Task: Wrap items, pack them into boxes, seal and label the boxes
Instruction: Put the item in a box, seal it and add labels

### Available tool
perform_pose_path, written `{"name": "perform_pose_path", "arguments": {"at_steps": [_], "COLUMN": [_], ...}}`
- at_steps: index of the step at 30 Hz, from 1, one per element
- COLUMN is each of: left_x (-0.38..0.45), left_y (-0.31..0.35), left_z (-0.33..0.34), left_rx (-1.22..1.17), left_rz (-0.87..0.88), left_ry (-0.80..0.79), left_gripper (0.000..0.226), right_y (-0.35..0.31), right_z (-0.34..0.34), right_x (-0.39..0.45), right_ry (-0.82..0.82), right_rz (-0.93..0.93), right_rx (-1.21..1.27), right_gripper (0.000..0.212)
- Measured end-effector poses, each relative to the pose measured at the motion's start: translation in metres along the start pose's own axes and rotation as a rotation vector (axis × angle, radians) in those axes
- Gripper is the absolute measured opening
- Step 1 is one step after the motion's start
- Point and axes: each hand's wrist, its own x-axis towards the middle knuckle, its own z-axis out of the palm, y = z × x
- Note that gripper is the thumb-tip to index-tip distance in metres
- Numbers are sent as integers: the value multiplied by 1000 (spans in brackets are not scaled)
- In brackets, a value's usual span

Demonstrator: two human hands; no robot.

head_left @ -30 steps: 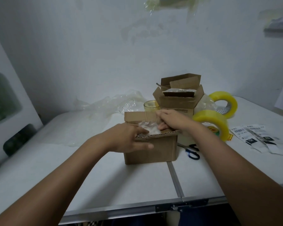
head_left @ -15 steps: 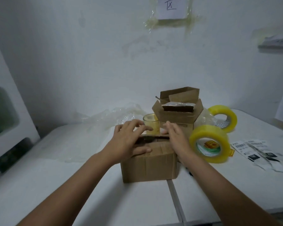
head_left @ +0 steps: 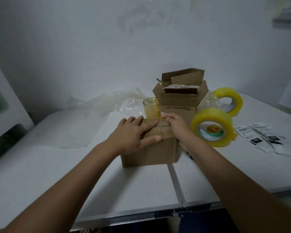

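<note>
**Both hands on the shut box**

From my screen, the near box [head_left: 149, 148] sits mid-table [head_left: 57, 174], flaps folded down; I cannot see what is in it. Left hand [head_left: 133, 133] lies flat and spread on the top, thumb along the front edge. Right hand [head_left: 176, 126] presses the right flaps with fingers bent; its palm side is hidden, so I cannot tell any grip. Behind stands an open box [head_left: 178, 101] with a clear-wrapped dark item [head_left: 181, 89], blurred. A yellow glass [head_left: 151, 107] is partly hidden behind the near box. Two tape rolls [head_left: 212, 129] [head_left: 228, 100] stand right; labels [head_left: 262, 137] are unreadable. Crumpled plastic wrap [head_left: 111, 103] lies behind.
</note>
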Motion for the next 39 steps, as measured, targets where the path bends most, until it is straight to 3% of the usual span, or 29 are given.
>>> {"name": "perform_pose_path", "arguments": {"at_steps": [5,11,16,19,24,26,30,34,39], "left_x": [4,7,29,28,29,30,31,30,31], "left_y": [-2,6,26,23,22,21,19,18,19], "left_z": [10,6,7,7,6,7,7,10,10], "left_rx": [63,166,64,54,6,-12,-43,-57,-40], "left_rz": [29,14,78,94,76,72,76,70,65], "left_ry": [157,119,141,184,165,156,166,167,158], "left_gripper": [92,98,87,80,70,71,81,85,76], "right_y": [1,6,4,0,-9,-7,-6,-4,4], "right_z": [0,3,-2,-16,-69,-93,-120,-126,-121], "right_x": [-5,-3,-2,0,-2,-1,1,3,0], "right_ry": [-42,16,-27,-55,294,303,119,168,295], "right_rz": [40,-4,9,-76,-463,-394,-53,-96,-127], "right_rx": [89,29,15,-178,-646,-923,-1200,-1216,-1135], "right_gripper": [20,20,18,18,20,20,77,63,56]}}
